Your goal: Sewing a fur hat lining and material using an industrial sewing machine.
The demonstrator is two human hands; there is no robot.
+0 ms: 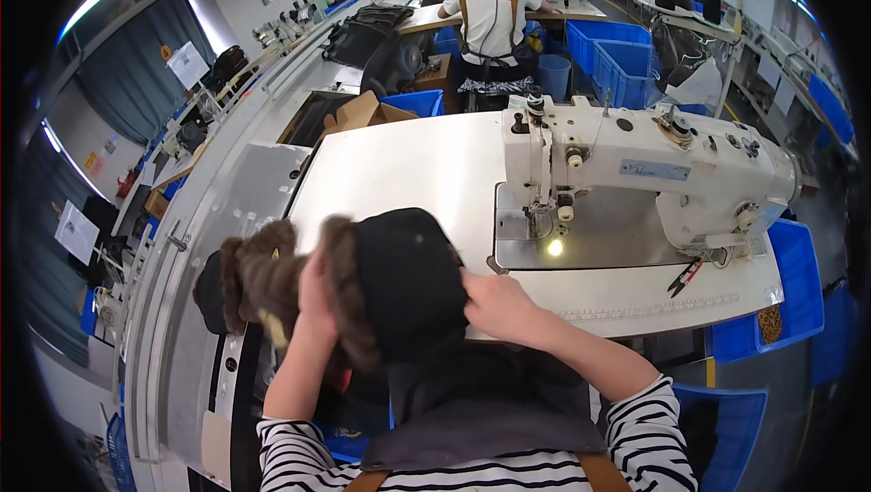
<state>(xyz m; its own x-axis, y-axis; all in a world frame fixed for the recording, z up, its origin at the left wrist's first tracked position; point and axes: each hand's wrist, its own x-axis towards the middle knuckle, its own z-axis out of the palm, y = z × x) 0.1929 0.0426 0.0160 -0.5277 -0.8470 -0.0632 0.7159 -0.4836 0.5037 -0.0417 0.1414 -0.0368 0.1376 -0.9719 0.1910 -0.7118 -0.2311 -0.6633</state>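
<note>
- The black fabric piece [413, 279] is a dark, hood-like garment part with a thick band of brown fur trim [349, 297] running along its left edge; more curly brown fur [254, 270] bunches out to the left
- It is held up at the near edge of the bench [399, 165], in front of the person's chest, and dark fabric hangs down from it toward the lap
- The left hand [313, 297] is closed around the fur trim, fingers wrapped into the pile
- The right hand [499, 306] is closed on the right edge of the black fabric, pinching it against the bench edge
- The bench is pale and smooth; a white industrial sewing machine [635, 170] stands on its right half, with a small lamp lit under the needle
- Small snips [682, 276] lie on the bench just in front of the machine's base
- Blue plastic bins [798, 283] stand to the right and further back
- Ahead, another person [490, 11] in a light shirt sits with their back turned at the next bench in a long workshop
</note>
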